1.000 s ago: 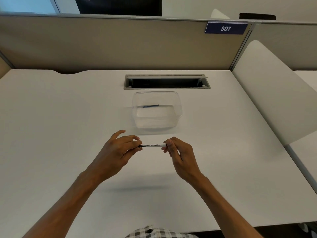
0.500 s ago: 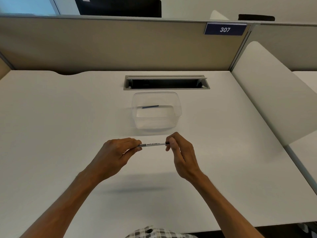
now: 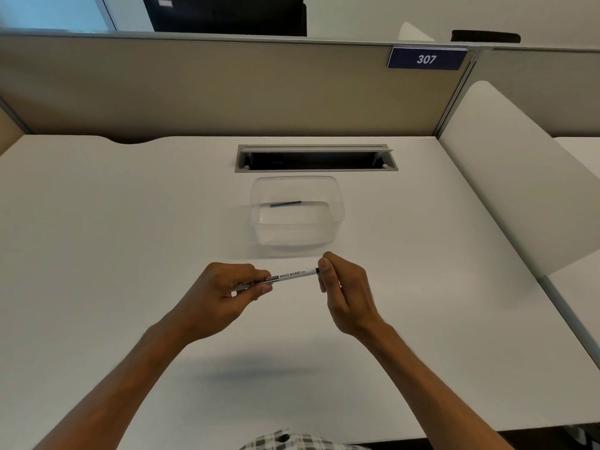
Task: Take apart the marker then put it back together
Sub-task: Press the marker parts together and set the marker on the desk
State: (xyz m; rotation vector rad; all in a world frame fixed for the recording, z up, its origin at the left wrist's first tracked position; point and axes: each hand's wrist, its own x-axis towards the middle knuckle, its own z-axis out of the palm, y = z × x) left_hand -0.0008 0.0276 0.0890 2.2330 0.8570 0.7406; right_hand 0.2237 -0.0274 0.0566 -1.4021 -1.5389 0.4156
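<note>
Slim white whiteboard marker (image 3: 292, 275) held level above white desk (image 3: 97, 254).
Left hand (image 3: 224, 297) closed round barrel; right hand (image 3: 344, 290) pinching dark end.

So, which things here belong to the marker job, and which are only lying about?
In the job: marker, held by left hand and right hand; blue stick in clear container, perhaps its part.
Lying about: cable slot, sign 307.
</note>
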